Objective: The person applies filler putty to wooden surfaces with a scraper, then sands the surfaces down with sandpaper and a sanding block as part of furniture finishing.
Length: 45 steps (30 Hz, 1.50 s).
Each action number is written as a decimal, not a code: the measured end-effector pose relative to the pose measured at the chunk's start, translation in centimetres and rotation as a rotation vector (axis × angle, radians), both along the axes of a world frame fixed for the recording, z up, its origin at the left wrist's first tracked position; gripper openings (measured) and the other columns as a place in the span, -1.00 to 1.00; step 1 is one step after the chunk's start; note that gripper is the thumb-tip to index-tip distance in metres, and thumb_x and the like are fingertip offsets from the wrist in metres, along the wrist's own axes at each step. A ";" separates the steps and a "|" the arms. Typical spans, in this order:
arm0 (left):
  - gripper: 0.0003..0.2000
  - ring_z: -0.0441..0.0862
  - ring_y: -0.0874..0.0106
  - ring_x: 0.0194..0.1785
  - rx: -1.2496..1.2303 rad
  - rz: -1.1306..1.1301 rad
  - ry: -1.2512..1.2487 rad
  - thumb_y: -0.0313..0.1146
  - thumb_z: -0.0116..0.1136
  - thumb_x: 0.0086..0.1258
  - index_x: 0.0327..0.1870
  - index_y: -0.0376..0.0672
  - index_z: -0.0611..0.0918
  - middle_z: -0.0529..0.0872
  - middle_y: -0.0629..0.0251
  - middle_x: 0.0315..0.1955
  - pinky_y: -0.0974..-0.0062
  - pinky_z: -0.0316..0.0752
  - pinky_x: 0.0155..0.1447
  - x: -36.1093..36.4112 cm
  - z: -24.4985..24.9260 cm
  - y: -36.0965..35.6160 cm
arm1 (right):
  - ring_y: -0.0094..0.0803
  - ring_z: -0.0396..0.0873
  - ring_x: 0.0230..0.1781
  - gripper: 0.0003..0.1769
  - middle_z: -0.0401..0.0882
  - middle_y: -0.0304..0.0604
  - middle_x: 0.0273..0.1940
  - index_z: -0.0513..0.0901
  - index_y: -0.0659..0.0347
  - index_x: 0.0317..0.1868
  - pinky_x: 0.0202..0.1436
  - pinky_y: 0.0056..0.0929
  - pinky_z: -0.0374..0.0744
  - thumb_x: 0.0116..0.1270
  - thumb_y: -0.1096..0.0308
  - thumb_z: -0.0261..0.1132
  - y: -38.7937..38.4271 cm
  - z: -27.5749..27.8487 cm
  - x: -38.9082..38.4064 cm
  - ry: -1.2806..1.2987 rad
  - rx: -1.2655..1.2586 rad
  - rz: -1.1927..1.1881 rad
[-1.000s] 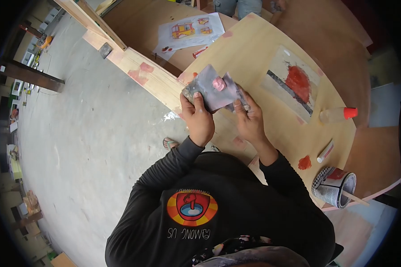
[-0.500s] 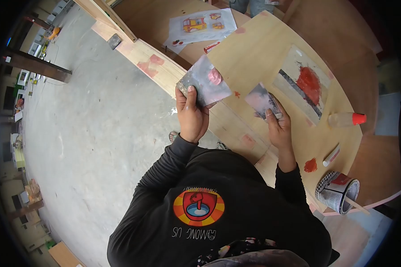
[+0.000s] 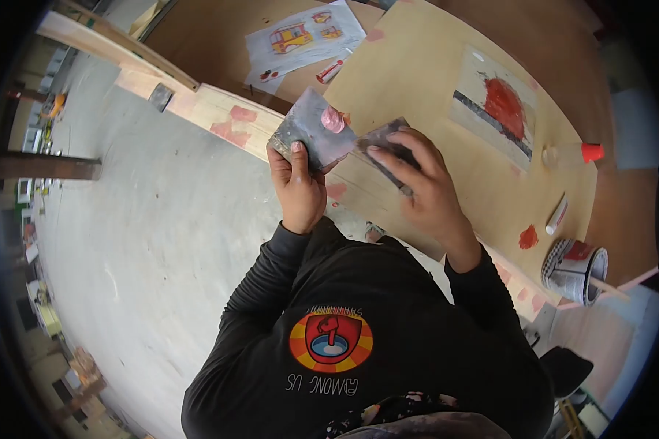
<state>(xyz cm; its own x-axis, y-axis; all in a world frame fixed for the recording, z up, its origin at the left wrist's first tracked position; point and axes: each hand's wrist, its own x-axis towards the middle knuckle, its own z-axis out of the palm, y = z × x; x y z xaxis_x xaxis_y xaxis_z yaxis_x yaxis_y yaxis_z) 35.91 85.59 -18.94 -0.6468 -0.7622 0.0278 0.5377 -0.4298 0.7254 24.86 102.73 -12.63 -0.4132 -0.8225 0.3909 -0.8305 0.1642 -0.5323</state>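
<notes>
My left hand (image 3: 299, 186) grips a square grey plate (image 3: 307, 135) by its lower left corner, thumb on top. A lump of pink putty (image 3: 333, 119) lies near the plate's upper right side. In my right hand (image 3: 425, 183) is a smaller dark scraper (image 3: 389, 150), pinched between the fingers and smeared with paint. Its left corner is at the plate's right edge; whether they touch is unclear.
On the wooden panel (image 3: 410, 80) lie a board with red paste (image 3: 483, 124), a red-capped bottle (image 3: 570, 154), a white tube (image 3: 557, 214) and a red smear. A can (image 3: 575, 271) stands at its lower edge. Printed drawings (image 3: 300, 40) lie further back.
My right hand has turned over and moved left and up, bringing the scraper to the plate. The view has shifted, and the plate appears slightly further left.
</notes>
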 end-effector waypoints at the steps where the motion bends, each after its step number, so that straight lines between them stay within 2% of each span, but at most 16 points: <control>1: -0.76 0.62 0.39 0.12 0.009 -0.023 0.002 -0.39 -0.14 0.65 0.25 -0.07 0.32 0.54 0.26 0.13 0.17 0.69 0.12 -0.1 -0.3 -0.6 | -0.04 0.35 0.35 -0.39 0.47 -0.08 0.20 0.67 0.02 0.17 0.42 -0.07 0.29 0.03 0.59 0.23 -1.1 0.0 0.6 0.039 0.029 -0.011; 5: -0.79 0.58 0.48 0.09 0.026 -0.065 0.014 -0.39 -0.12 0.65 0.21 -0.09 0.34 0.54 0.30 0.09 0.34 0.65 0.11 -0.4 -0.7 -3.0 | -0.05 0.36 0.33 -0.47 0.47 -0.11 0.20 0.66 -0.02 0.18 0.34 -0.06 0.34 0.12 0.34 0.33 -4.9 -0.3 2.2 0.253 0.038 -0.098; 10: -0.75 0.56 0.48 0.05 0.010 -0.203 -0.036 -0.34 -0.08 0.64 0.25 -0.08 0.34 0.54 0.30 0.08 0.42 0.62 0.06 0.4 -2.1 -6.3 | -0.09 0.34 0.33 -0.46 0.47 -0.13 0.18 0.65 -0.03 0.19 0.29 -0.04 0.35 0.13 0.27 0.36 -8.4 -1.4 4.4 0.316 0.148 -0.223; 12: -0.71 0.56 0.42 0.03 -0.351 -0.046 -0.278 -0.31 -0.05 0.63 0.29 -0.10 0.34 0.54 0.27 0.08 0.40 0.60 0.06 -0.1 -3.2 -9.8 | -0.10 0.33 0.33 -0.46 0.47 -0.14 0.16 0.64 -0.03 0.19 0.28 -0.03 0.36 0.12 0.25 0.37 -8.5 -2.3 5.4 0.306 0.235 -0.257; 16: -0.71 0.58 0.30 0.13 -0.017 -0.076 -0.013 -0.35 0.02 0.59 0.24 -0.17 0.41 0.56 0.20 0.13 0.30 0.59 0.18 -1.4 -2.0 -19.1 | -0.07 0.31 0.34 -0.49 0.45 -0.15 0.14 0.64 0.01 0.17 0.27 -0.03 0.36 0.14 0.37 0.35 -7.3 -5.1 7.6 0.091 0.442 -0.324; 20: -0.74 0.58 0.31 0.17 -0.016 -0.116 -0.001 -0.37 0.03 0.58 0.21 -0.14 0.44 0.57 0.20 0.15 0.24 0.61 0.19 -1.3 -6.6 -24.7 | -0.07 0.30 0.35 -0.48 0.42 -0.12 0.18 0.63 0.05 0.18 0.28 -0.03 0.37 0.14 0.36 0.36 -10.6 -6.3 9.0 0.023 0.421 -0.371; 21: -0.74 0.59 0.30 0.16 0.017 -0.128 0.008 -0.38 0.00 0.59 0.22 -0.12 0.45 0.57 0.19 0.15 0.24 0.66 0.09 -1.0 -7.6 -25.6 | -0.08 0.29 0.36 -0.45 0.40 -0.12 0.21 0.61 0.05 0.20 0.28 -0.01 0.36 0.12 0.44 0.33 -11.8 -6.2 9.0 -0.023 0.435 -0.421; 22: -0.74 0.61 0.29 0.14 0.051 -0.137 0.016 -0.39 -0.03 0.60 0.23 -0.09 0.46 0.58 0.18 0.15 0.23 0.72 -0.02 -0.9 -7.9 -26.0 | -0.09 0.28 0.37 -0.41 0.38 -0.12 0.23 0.59 0.06 0.21 0.29 0.00 0.34 0.10 0.53 0.30 -12.7 -6.2 9.0 -0.068 0.450 -0.469; 26: -0.75 0.61 0.28 0.16 0.084 -0.167 -0.024 -0.40 -0.01 0.59 0.22 -0.12 0.46 0.59 0.18 0.14 0.19 0.72 0.05 -0.4 -8.6 -26.2 | -0.07 0.26 0.38 -0.39 0.35 -0.10 0.26 0.55 0.07 0.26 0.26 0.04 0.35 0.11 0.52 0.28 -15.1 -7.4 7.7 0.004 0.492 -0.441; 28: -0.75 0.61 0.27 0.16 0.086 -0.197 -0.027 -0.40 -0.01 0.59 0.22 -0.14 0.46 0.58 0.18 0.15 0.18 0.70 0.08 -0.1 -8.6 -26.1 | -0.03 0.26 0.36 -0.15 0.32 -0.10 0.29 0.52 0.01 0.31 0.21 0.14 0.41 -0.10 0.20 0.56 -15.8 -8.5 7.2 0.113 0.564 -0.460; 29: -0.75 0.61 0.26 0.16 0.083 -0.229 -0.024 -0.40 -0.01 0.59 0.22 -0.15 0.45 0.58 0.17 0.16 0.17 0.69 0.11 0.0 -8.6 -25.9 | -0.03 0.26 0.36 -0.15 0.32 -0.10 0.29 0.52 0.01 0.31 0.21 0.14 0.41 -0.10 0.20 0.56 -16.0 -9.1 7.3 0.109 0.570 -0.456; 32: -0.72 0.60 0.19 0.17 0.100 -0.223 -0.044 -0.37 -0.01 0.59 0.25 -0.16 0.40 0.52 0.09 0.19 0.12 0.75 0.05 -0.1 -8.5 -25.6 | -0.03 0.27 0.36 -0.16 0.35 -0.09 0.25 0.54 0.03 0.29 0.22 0.14 0.41 -0.12 0.18 0.57 -16.5 -9.9 7.7 0.142 0.584 -0.482; 34: -0.71 0.60 0.19 0.17 0.113 -0.230 -0.040 -0.37 -0.01 0.59 0.26 -0.15 0.39 0.52 0.10 0.19 0.11 0.74 0.06 -0.1 -8.2 -25.4 | -0.10 0.29 0.35 -0.35 0.37 -0.12 0.25 0.55 0.04 0.27 0.23 0.03 0.38 0.08 0.47 0.31 -16.5 -9.3 8.3 0.087 0.583 -0.509; 37: -0.71 0.59 0.19 0.19 0.137 -0.247 -0.015 -0.37 -0.02 0.60 0.27 -0.13 0.40 0.52 0.13 0.19 0.07 0.72 0.09 -0.1 -8.7 -25.6 | -0.11 0.29 0.35 -0.38 0.39 -0.15 0.23 0.59 0.04 0.24 0.25 0.02 0.37 0.08 0.48 0.32 -16.1 -7.5 7.6 -0.059 0.618 -0.449; 44: -0.72 0.56 0.22 0.21 0.150 -0.275 -0.014 -0.39 -0.02 0.59 0.25 -0.11 0.42 0.54 0.20 0.18 0.00 0.69 0.11 0.2 -9.4 -25.4 | -0.12 0.27 0.38 -0.41 0.41 -0.16 0.21 0.61 0.03 0.22 0.34 -0.02 0.31 0.09 0.48 0.33 -16.2 -9.0 5.8 0.096 0.480 -0.393; 45: -0.72 0.56 0.22 0.21 0.152 -0.274 -0.014 -0.39 -0.02 0.59 0.25 -0.11 0.42 0.54 0.20 0.18 0.00 0.69 0.11 0.3 -9.5 -25.4 | -0.09 0.28 0.37 -0.46 0.41 -0.16 0.21 0.62 0.01 0.21 0.32 0.04 0.33 0.15 0.34 0.32 -16.1 -9.7 5.9 0.133 0.495 -0.395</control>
